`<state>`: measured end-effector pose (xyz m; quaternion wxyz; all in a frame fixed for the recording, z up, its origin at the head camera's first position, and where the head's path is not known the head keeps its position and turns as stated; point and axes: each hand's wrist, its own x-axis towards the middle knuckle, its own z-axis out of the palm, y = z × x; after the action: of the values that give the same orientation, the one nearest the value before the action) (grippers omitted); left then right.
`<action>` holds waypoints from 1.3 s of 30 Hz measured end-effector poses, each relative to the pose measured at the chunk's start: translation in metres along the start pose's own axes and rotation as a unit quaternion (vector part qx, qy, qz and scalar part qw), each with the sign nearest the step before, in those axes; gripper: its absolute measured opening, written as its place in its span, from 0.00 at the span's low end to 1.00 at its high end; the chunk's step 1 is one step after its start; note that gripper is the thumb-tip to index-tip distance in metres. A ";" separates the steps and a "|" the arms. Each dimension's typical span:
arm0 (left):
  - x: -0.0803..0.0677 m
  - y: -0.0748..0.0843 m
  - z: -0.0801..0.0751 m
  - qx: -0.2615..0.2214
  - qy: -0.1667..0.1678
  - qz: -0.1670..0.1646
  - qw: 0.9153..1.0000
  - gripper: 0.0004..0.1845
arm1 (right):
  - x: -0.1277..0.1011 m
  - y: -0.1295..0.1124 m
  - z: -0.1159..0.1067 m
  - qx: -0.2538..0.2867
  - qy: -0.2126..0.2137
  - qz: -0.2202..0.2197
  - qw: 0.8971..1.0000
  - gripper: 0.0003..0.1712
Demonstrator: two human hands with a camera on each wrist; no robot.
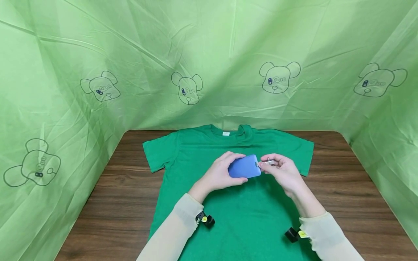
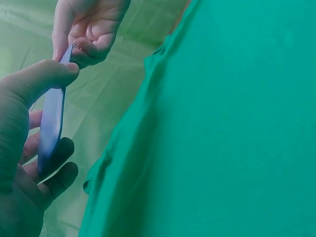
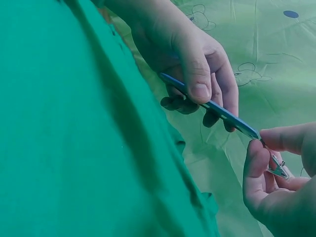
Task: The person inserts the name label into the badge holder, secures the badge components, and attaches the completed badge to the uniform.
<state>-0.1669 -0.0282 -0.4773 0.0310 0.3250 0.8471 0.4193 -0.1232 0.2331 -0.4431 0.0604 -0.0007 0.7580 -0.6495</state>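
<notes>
My left hand (image 1: pixel 219 173) grips a flat blue badge holder (image 1: pixel 242 168) by its long edges, thumb on one side and fingers on the other. At the holder's slotted end, my right hand (image 1: pixel 285 173) pinches the small metal badge clip (image 1: pixel 270 162) between thumb and fingers. In the right wrist view the clip (image 3: pixel 279 171) hangs from the end of the thin holder (image 3: pixel 232 117), partly behind the fingertips. Both hands are above a green T-shirt (image 1: pixel 225 224) spread with its collar at the far side. The left wrist view shows the holder (image 2: pixel 51 121) nearly edge-on.
The shirt lies on a dark wood-grain table (image 1: pixel 121 195). A light green cloth (image 1: pixel 225 43) with printed bear heads encloses the back and both sides. A black wrist camera (image 1: pixel 209 221) sits at the left sleeve, another camera (image 1: pixel 291 235) at the right.
</notes>
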 end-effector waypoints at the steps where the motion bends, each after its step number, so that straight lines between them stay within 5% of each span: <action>1: 0.000 0.000 0.000 0.000 0.000 0.000 1.000 0.41 | 0.000 0.000 0.000 0.002 0.000 0.000 1.000 0.26; 19: 0.001 0.003 -0.002 -0.004 0.009 -0.001 1.000 0.41 | 0.002 0.000 -0.008 0.079 -0.011 -0.028 0.996 0.20; 39: 0.000 -0.001 -0.001 -0.018 0.015 -0.007 1.000 0.40 | 0.001 -0.001 -0.014 0.094 -0.054 -0.083 0.991 0.21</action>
<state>-0.1677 -0.0295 -0.4772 0.0269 0.3117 0.8423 0.4389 -0.1254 0.2462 -0.4405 0.0473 -0.0930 0.6867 -0.7194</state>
